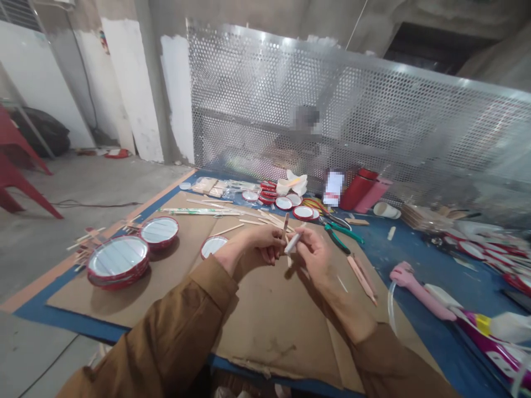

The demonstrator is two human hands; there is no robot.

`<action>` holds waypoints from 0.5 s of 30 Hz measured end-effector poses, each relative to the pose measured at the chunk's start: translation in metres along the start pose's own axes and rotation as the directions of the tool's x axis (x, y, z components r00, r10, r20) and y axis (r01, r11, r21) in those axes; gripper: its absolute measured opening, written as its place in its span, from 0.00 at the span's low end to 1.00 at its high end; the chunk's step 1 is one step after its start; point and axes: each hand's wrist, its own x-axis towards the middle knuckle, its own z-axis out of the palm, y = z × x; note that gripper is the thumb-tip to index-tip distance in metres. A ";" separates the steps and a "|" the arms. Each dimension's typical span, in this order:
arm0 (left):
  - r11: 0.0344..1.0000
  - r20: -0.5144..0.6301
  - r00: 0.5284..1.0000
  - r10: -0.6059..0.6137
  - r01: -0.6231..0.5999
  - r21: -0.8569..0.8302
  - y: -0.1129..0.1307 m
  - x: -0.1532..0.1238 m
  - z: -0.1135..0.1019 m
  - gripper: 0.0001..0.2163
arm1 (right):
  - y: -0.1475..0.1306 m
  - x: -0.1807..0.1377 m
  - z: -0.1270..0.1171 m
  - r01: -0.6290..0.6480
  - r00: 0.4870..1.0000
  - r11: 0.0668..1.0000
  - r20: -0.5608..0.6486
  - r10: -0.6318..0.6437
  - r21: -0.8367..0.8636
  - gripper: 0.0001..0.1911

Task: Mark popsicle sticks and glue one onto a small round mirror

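Over the middle of a cardboard sheet (265,326), my two hands are close together. My left hand (262,239) pinches a thin wooden stick (286,224) that stands nearly upright. My right hand (316,251) is closed on a short white tube-like piece (293,243), tilted, its near end close to the stick. I cannot make out whether the two touch. Left of my hands, partly behind my wrist, lies a small red-rimmed disc (213,244) with a pale face. Loose wooden sticks (265,216) lie just beyond my fingers.
Stacked red-rimmed discs (118,260) stand at the left. Pliers (338,237) and pointed wooden pieces (362,279) lie to the right, beside a pink glue gun (423,293). A red bottle (359,189) stands at the back, before a perforated metal panel (257,94).
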 end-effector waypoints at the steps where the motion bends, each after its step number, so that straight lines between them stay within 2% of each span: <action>1: 1.000 0.003 1.000 -0.001 0.001 0.000 -0.001 0.000 -0.001 0.04 | 0.006 -0.001 0.001 0.046 0.999 0.998 -0.014 -0.046 -0.048 0.17; 4: 1.000 -0.006 1.000 -0.002 0.002 -0.008 -0.002 0.001 -0.002 0.05 | 0.015 -0.003 0.001 0.203 0.973 0.954 -0.062 -0.221 -0.220 0.15; 7: 1.000 0.000 1.000 0.008 -0.008 -0.022 -0.003 0.002 -0.001 0.05 | 0.012 -0.007 -0.001 0.298 0.948 0.901 -0.013 -0.318 -0.316 0.13; 10: 1.000 0.000 1.000 -0.006 0.006 -0.016 -0.001 0.001 0.000 0.06 | 0.005 -0.008 0.002 0.218 0.975 0.960 0.004 -0.221 -0.177 0.18; 13: 1.000 -0.018 1.000 -0.024 0.024 0.017 0.002 0.000 0.001 0.07 | 0.005 -0.005 0.005 0.079 0.992 0.997 -0.093 -0.080 -0.016 0.15; 15: 0.999 -0.029 0.999 -0.027 0.028 0.034 0.002 0.000 0.001 0.08 | 0.009 -0.003 0.005 0.065 0.987 0.998 -0.146 -0.065 -0.001 0.17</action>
